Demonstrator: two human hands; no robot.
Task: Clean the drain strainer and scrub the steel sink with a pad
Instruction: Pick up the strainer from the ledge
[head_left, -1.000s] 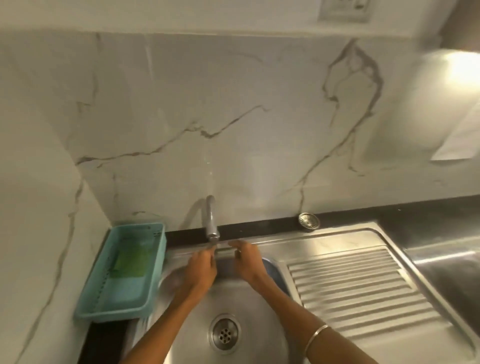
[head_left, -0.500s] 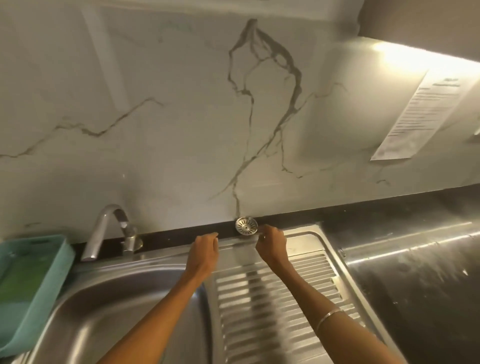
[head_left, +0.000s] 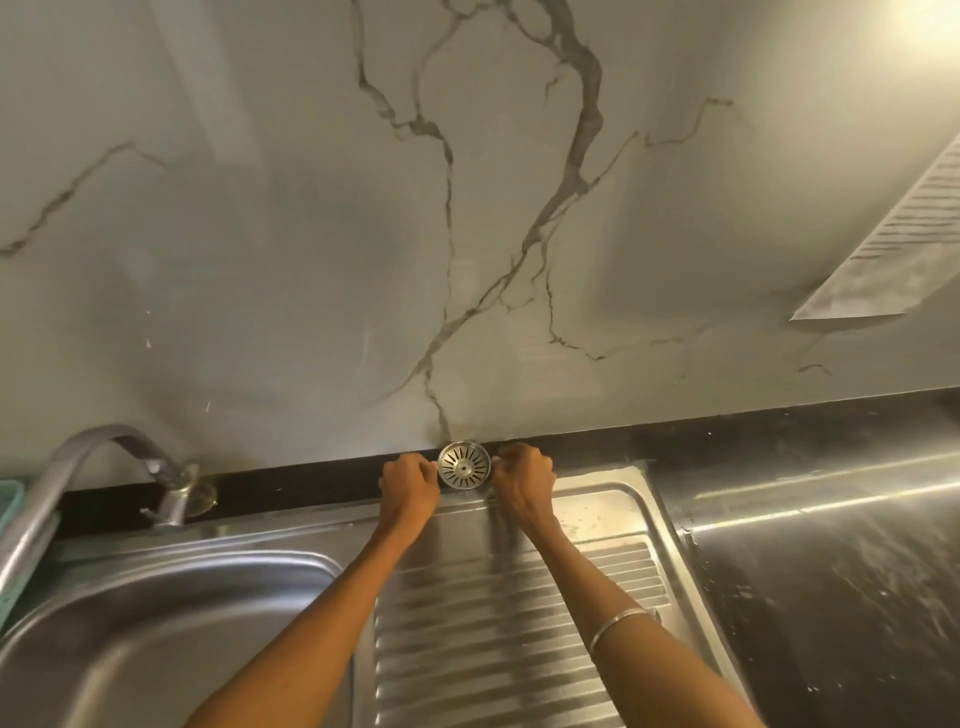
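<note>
Marble wall (head_left: 311, 260) rises behind the steel sink (head_left: 171, 613), at whose back edge left hand (head_left: 408, 486) and right hand (head_left: 522, 483) pinch the upright drain strainer (head_left: 464, 465).

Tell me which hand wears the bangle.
The right hand, right of the strainer: a thin bangle circles its forearm. The left hand's arm is bare.

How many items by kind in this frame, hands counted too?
Hands: 2, left hand and right hand, one on each side of the strainer
Drain strainer: 1, propped against the wall
Tap: 1
Steel sink: 1, basin plus ribbed drainboard
Teal tray: 1, only an edge visible
Paper sheet on wall: 1
Bangle: 1
Total: 8
</note>
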